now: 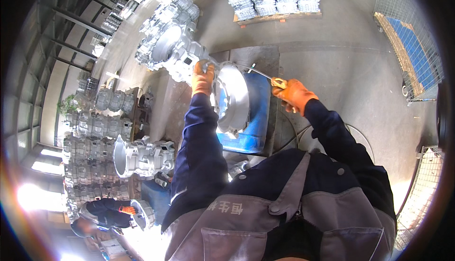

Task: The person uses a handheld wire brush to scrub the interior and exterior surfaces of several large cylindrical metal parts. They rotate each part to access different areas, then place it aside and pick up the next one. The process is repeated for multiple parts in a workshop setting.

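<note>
Casting lies between left grip, hold unclear, and right grip, clenched around yellow-handled tool.

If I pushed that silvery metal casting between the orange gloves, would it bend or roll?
The metal casting would probably not bend, since its body looks like rigid metal. It is likely heavy, being broad and metallic. Its rounded shape might let it roll on edge, though its uneven outline could hinder that.

The gloved left hand curls its fingers at the end of an outstretched left arm; rightward of it, the right hand is clenched, its forearm slanting back.
</note>
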Tool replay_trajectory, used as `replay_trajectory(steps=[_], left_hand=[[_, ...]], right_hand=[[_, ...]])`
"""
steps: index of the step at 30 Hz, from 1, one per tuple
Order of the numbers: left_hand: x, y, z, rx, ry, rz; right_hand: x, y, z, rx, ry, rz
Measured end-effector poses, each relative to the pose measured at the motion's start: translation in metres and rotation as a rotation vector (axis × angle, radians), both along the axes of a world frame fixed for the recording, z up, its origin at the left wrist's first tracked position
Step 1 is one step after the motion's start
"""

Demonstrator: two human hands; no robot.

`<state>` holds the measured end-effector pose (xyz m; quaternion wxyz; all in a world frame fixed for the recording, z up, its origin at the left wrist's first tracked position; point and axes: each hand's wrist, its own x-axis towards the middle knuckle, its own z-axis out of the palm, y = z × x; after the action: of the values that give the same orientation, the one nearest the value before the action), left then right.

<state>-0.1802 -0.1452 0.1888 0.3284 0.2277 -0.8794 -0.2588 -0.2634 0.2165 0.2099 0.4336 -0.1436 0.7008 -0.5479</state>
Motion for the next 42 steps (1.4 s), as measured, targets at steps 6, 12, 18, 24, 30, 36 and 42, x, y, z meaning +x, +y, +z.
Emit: replay_trajectory(steps=[6,12,18,24,30,36,42], left_hand=[[0.000,-0.001,0.000,-0.088,0.062,-0.028],[0.003,0.001,0.004,0.030,-0.049,-0.017],[0.003,0.000,0.003,-0.051,-0.058,0.009],[0.003,0.002,0.007,0.039,-0.023,0.003],[0.003,0.008,0.013,0.091,-0.048,0.016],[0.004,-0.001,0.002,0.063,-0.023,-0.023],[0.005,-0.001,0.005,0.249,-0.049,-0.016]], right_hand=[[-0.013,-0.009,-0.014,0.026,-0.098,-0.024],[-0.016,-0.006,-0.014,-0.066,-0.084,0.024],[-0.020,-0.005,-0.020,-0.024,-0.109,-0.035],[-0.024,-0.010,-0.033,0.028,-0.124,-0.052],[-0.024,-0.014,-0.037,-0.023,-0.132,0.013],[-0.025,-0.020,-0.039,-0.005,-0.178,0.016],[-0.033,-0.021,-0.057,-0.164,-0.259,0.003]])
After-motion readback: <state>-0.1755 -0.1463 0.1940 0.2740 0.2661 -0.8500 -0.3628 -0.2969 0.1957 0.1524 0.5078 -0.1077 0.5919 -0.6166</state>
